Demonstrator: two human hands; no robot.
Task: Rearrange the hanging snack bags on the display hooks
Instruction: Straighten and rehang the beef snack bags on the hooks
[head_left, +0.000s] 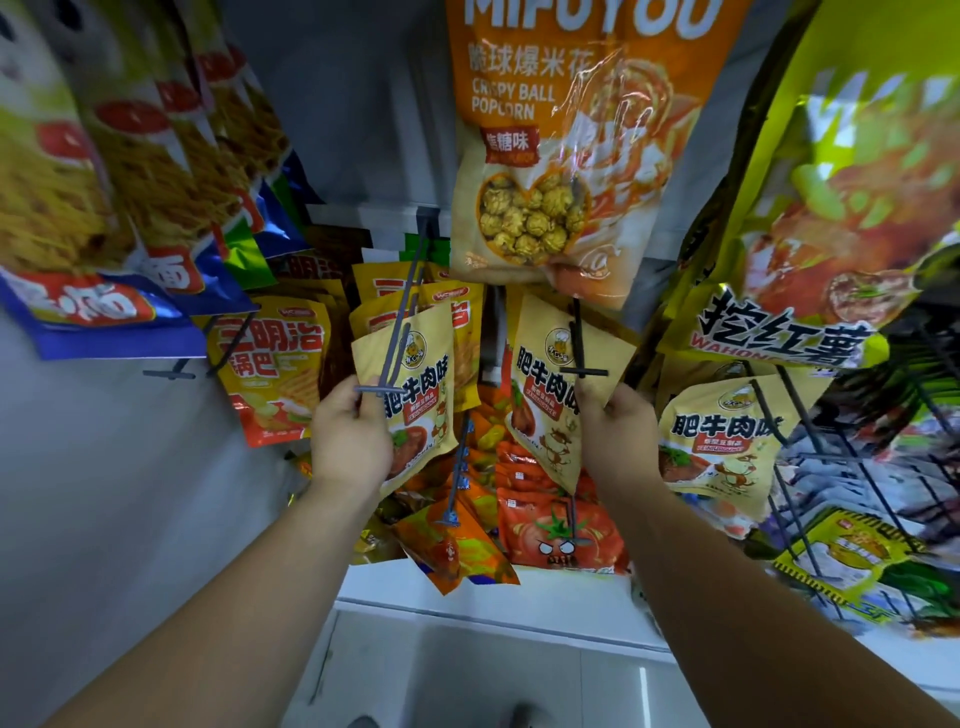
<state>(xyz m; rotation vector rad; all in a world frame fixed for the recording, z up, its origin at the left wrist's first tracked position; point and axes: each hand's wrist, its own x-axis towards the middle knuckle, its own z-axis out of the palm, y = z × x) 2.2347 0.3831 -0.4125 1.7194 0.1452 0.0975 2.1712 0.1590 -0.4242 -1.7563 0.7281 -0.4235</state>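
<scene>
My left hand (350, 434) grips a pale yellow beef-flavour snack bag (415, 395) at its left edge, beside the tip of a grey display hook (400, 332) that crosses the bag's top. My right hand (621, 436) holds a second identical yellow bag (545, 395) by its right edge, next to another grey hook (579, 348) with a crossbar end. A third bag of the same kind (722, 441) hangs to the right of my right hand.
A large orange popcorn bag (550, 156) hangs above the middle. Noodle snack bags (130, 171) hang upper left, a green sweet-potato bag (841, 218) upper right. Orange crisp bags (275, 364), tomato bags (561, 525) and black wire racks (852, 467) crowd around. A white shelf ledge (493, 597) lies below.
</scene>
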